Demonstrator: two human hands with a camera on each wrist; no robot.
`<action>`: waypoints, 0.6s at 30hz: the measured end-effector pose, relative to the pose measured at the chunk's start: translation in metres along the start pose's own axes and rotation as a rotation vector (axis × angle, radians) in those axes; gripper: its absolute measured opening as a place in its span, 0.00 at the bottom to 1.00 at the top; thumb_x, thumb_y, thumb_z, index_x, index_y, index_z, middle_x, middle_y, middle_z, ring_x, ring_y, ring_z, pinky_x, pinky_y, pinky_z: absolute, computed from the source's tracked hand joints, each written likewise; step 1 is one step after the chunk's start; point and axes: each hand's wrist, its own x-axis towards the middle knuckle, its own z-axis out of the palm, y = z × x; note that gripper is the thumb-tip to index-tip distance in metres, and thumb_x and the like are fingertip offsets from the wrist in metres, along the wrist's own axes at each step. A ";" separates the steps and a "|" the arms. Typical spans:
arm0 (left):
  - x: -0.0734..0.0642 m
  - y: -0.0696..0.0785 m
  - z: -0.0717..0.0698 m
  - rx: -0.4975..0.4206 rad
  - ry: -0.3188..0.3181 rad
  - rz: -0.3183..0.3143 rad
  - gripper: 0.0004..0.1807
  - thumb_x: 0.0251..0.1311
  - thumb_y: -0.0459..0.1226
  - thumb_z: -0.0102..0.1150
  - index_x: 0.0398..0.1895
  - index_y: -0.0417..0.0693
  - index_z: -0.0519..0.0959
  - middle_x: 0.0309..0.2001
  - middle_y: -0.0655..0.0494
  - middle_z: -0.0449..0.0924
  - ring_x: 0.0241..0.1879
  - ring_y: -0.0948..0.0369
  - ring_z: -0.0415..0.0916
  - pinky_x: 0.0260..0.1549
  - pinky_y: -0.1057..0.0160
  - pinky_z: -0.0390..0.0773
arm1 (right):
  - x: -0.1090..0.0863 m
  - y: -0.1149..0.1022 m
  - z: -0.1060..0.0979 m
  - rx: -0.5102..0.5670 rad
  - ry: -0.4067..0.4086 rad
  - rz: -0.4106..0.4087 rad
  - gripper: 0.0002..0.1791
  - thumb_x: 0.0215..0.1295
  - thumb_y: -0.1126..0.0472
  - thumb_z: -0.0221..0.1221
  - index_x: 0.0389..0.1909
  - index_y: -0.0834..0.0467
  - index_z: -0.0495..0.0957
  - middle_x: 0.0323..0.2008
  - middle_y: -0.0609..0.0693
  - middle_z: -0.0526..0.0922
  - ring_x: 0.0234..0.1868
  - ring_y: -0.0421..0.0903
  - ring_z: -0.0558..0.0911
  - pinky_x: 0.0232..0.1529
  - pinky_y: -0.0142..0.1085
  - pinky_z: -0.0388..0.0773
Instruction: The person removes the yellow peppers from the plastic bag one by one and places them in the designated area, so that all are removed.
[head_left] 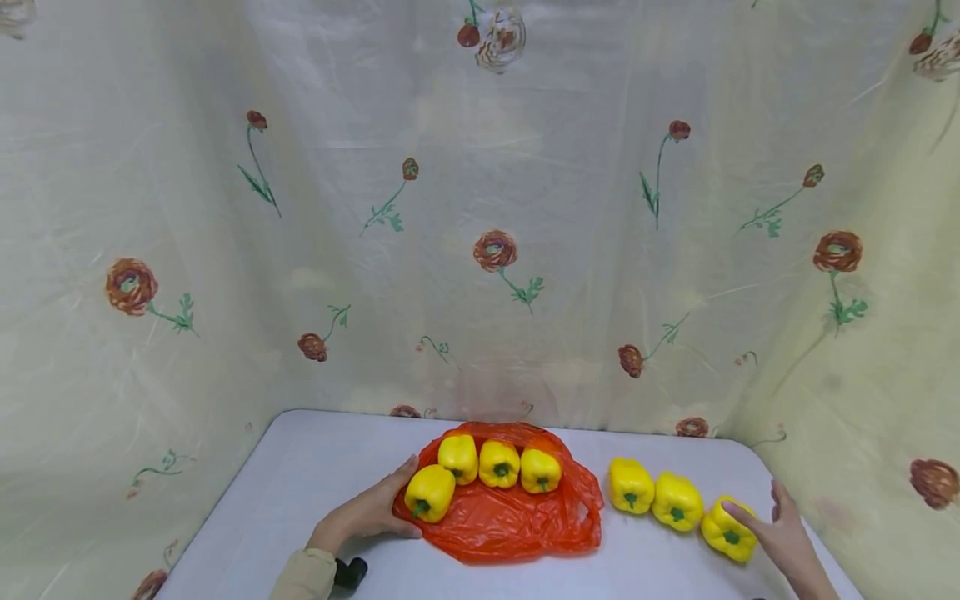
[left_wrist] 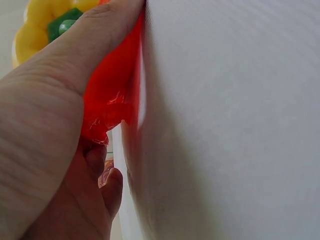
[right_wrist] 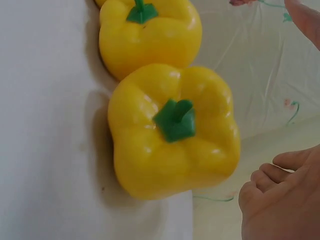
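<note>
Holding my right hand [head_left: 791, 537] with fingers apart beside the rightmost yellow pepper [head_left: 727, 531], lower right, I'm guessing it light, firm, slick, best grasped round its sides, my left hand [head_left: 372, 504] clasping the red bag [head_left: 510, 523].

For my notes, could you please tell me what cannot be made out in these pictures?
Head view: anything beneath the crumpled red plastic bag, hidden by it.
Head view: what the curved black object is, partly behind the beige sleeve.
Left wrist view: part of a blocky yellow pepper, behind the left hand.
Right wrist view: much of the right hand, cut off by the right edge.
</note>
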 end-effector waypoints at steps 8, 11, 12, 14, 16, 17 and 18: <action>-0.001 0.002 0.000 0.008 -0.001 0.003 0.64 0.41 0.58 0.73 0.78 0.55 0.44 0.78 0.52 0.44 0.75 0.46 0.47 0.68 0.36 0.55 | -0.005 -0.024 0.003 -0.006 0.037 0.022 0.66 0.61 0.33 0.56 0.71 0.67 0.19 0.72 0.69 0.20 0.73 0.69 0.31 0.72 0.60 0.42; -0.001 0.002 0.000 0.008 0.000 0.003 0.64 0.41 0.58 0.73 0.78 0.55 0.44 0.78 0.52 0.44 0.75 0.46 0.47 0.68 0.36 0.55 | -0.009 -0.031 0.005 0.011 0.028 -0.004 0.66 0.62 0.34 0.56 0.71 0.66 0.19 0.72 0.69 0.21 0.74 0.69 0.31 0.72 0.60 0.42; -0.001 0.002 0.000 0.009 0.000 0.002 0.64 0.41 0.58 0.72 0.78 0.55 0.44 0.78 0.52 0.44 0.75 0.46 0.47 0.68 0.36 0.55 | -0.010 -0.033 0.006 0.017 0.023 -0.014 0.65 0.62 0.34 0.56 0.71 0.66 0.19 0.72 0.69 0.21 0.74 0.69 0.32 0.72 0.61 0.42; -0.001 0.002 -0.001 0.010 -0.001 0.007 0.64 0.41 0.58 0.72 0.78 0.55 0.44 0.78 0.52 0.44 0.75 0.46 0.47 0.68 0.36 0.55 | -0.012 -0.038 0.007 0.033 0.007 -0.035 0.64 0.63 0.35 0.56 0.72 0.64 0.19 0.73 0.68 0.23 0.74 0.68 0.33 0.73 0.60 0.42; -0.001 0.002 -0.001 0.008 -0.002 0.012 0.64 0.41 0.58 0.72 0.78 0.54 0.44 0.78 0.52 0.44 0.75 0.46 0.47 0.68 0.36 0.54 | -0.015 -0.042 0.009 0.049 -0.014 -0.050 0.63 0.64 0.37 0.56 0.72 0.63 0.18 0.74 0.68 0.24 0.75 0.67 0.34 0.73 0.59 0.42; -0.001 0.002 -0.001 0.006 -0.003 0.014 0.64 0.41 0.58 0.72 0.78 0.54 0.44 0.78 0.52 0.44 0.75 0.46 0.47 0.68 0.36 0.54 | -0.016 -0.043 0.010 0.057 -0.021 -0.056 0.63 0.64 0.38 0.57 0.72 0.63 0.19 0.74 0.67 0.25 0.75 0.67 0.35 0.73 0.58 0.42; -0.001 0.002 -0.001 0.004 -0.004 0.015 0.64 0.41 0.58 0.72 0.78 0.54 0.44 0.78 0.52 0.44 0.75 0.46 0.47 0.68 0.36 0.54 | -0.016 -0.044 0.012 0.059 -0.021 -0.065 0.62 0.64 0.38 0.57 0.72 0.63 0.20 0.74 0.68 0.27 0.75 0.67 0.36 0.73 0.58 0.43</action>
